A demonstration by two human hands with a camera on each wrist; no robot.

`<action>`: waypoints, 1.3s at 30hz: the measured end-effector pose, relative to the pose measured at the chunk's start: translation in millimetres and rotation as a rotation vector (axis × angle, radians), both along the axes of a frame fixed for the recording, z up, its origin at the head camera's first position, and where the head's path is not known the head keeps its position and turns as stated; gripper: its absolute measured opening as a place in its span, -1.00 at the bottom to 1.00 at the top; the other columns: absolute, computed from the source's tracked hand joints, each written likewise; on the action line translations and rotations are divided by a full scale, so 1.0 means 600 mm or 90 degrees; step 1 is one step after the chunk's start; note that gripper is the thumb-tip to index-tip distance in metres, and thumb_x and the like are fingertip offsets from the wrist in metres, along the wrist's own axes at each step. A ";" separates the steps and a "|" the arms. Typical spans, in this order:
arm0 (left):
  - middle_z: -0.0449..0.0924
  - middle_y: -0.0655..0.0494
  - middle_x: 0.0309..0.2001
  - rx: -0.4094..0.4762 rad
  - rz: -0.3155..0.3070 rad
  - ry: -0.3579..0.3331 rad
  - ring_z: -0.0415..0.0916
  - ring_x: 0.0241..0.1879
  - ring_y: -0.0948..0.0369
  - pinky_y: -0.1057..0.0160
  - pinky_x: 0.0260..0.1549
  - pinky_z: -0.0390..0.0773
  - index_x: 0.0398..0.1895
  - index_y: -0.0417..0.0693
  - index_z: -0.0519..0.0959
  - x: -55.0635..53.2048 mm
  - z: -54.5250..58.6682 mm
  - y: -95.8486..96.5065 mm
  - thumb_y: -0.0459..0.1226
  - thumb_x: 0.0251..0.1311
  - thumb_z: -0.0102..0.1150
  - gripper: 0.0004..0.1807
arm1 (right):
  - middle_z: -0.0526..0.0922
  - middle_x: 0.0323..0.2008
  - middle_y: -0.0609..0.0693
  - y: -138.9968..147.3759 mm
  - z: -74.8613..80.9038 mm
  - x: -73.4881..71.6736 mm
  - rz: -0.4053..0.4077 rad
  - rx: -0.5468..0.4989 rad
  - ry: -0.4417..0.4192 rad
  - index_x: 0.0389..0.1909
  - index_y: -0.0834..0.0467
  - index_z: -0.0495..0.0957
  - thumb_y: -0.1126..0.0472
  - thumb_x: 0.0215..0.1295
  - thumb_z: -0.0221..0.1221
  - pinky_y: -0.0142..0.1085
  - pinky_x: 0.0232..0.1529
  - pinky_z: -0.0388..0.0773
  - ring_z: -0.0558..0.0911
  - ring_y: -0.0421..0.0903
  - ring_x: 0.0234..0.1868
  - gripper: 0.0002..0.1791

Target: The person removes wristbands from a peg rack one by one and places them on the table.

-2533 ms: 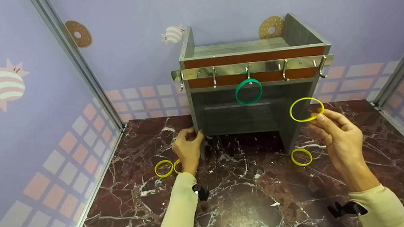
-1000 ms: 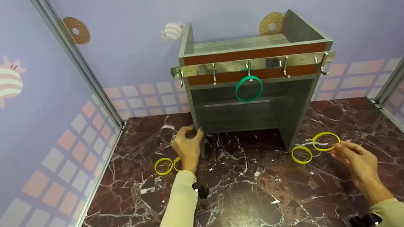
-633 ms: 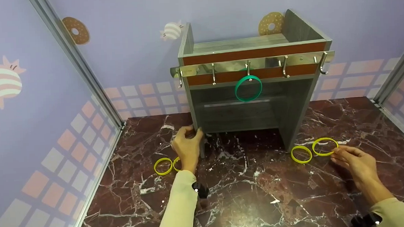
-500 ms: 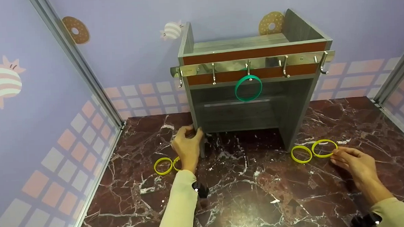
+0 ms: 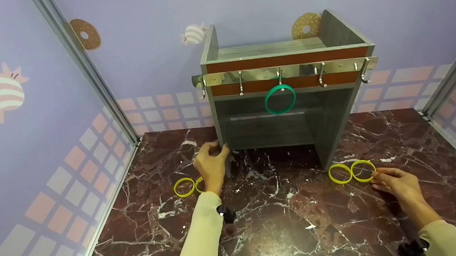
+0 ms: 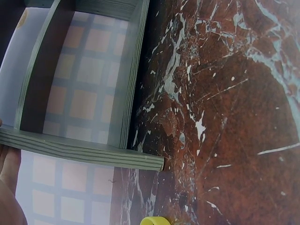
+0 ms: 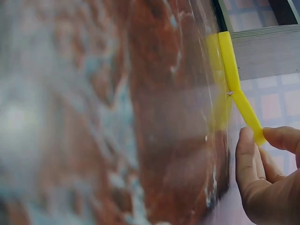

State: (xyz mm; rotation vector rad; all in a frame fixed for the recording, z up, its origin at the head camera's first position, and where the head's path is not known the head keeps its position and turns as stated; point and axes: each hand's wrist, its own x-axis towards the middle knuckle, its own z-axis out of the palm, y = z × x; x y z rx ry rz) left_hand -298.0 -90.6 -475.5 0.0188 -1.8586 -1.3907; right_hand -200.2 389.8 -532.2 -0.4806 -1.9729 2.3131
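My right hand (image 5: 401, 186) pinches the edge of a yellow wristband (image 5: 362, 161) between thumb and fingers, low over the table on the right. In the right wrist view this band is tilted: its far edge is down beside a second yellow wristband (image 7: 228, 58), which lies flat, and the pinched edge is raised. My left hand (image 5: 210, 165) holds the left side panel of a grey wooden shelf (image 5: 270, 135), its thumb at the front edge and its fingers on the outer side. A green wristband (image 5: 281, 113) hangs from the shelf's middle hook.
A metal hook rail (image 5: 229, 77) runs across the shelf's front; its other hooks are bare. Two more yellow wristbands lie left of the shelf, one in full view (image 5: 185, 196), the other partly behind my left wrist. Patterned walls enclose the dark marbled table (image 5: 270, 226).
My right hand has come down from beside the hooks with the yellow wristband, then slid it left against the band on the table. My left hand stays at the panel.
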 end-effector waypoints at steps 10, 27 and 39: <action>0.79 -0.02 -0.41 -0.005 0.001 0.016 0.78 -0.42 0.07 0.09 -0.39 0.76 -0.40 -0.23 0.74 -0.001 -0.002 0.000 -0.42 -0.04 0.57 -0.84 | 0.78 -0.38 -0.12 -0.004 0.000 -0.006 0.035 0.206 -0.028 0.10 0.53 0.58 0.37 0.48 0.28 -0.32 -0.25 0.76 0.76 -0.23 -0.36 -0.68; 0.79 -0.06 -0.38 0.019 -0.031 0.014 0.78 -0.41 0.10 0.20 -0.39 0.76 -0.36 -0.27 0.74 -0.002 -0.002 0.000 -0.44 0.01 0.56 -0.85 | 0.80 -0.36 -0.13 0.000 0.004 0.005 0.018 0.299 -0.009 0.16 0.62 0.51 0.32 0.45 0.33 -0.34 -0.28 0.76 0.78 -0.24 -0.37 -0.53; 0.79 -0.04 -0.38 0.011 -0.015 0.009 0.78 -0.42 0.09 0.19 -0.40 0.76 -0.36 -0.24 0.75 0.001 -0.001 0.001 -0.42 0.01 0.56 -0.85 | 0.79 -0.29 -0.24 -0.020 0.052 0.008 -0.027 0.129 0.095 -0.20 -0.03 0.80 0.30 0.37 0.43 -0.40 -0.21 0.73 0.79 -0.26 -0.31 -0.87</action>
